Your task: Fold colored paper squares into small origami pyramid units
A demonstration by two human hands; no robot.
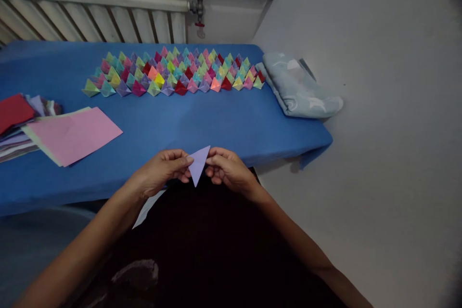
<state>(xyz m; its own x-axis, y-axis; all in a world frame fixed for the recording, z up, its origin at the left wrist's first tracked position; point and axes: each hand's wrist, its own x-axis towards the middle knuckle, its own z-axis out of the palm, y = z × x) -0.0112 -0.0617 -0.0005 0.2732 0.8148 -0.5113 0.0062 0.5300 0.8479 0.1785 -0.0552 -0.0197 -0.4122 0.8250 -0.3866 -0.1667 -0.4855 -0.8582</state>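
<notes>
A small folded piece of purple paper (198, 165), triangular in outline with one point hanging down, is held up between my hands near the table's front edge. My left hand (168, 164) pinches its left side, thumb on the front face. At its right edge, my right hand (228, 166) has thumb and forefinger closed on the paper, the other fingers curled. Behind the hands, rows of many-coloured folded paper boats (169, 87) stand on the blue-covered table (159, 127).
Pink paper (75, 134) lies over pale green paper at the left, beside a stack of coloured sheets topped with red paper (15, 111). A folded grey-blue cloth (299, 87) lies at the right end. A radiator (97, 19) and a pipe with a red-handled valve (199, 7) are behind.
</notes>
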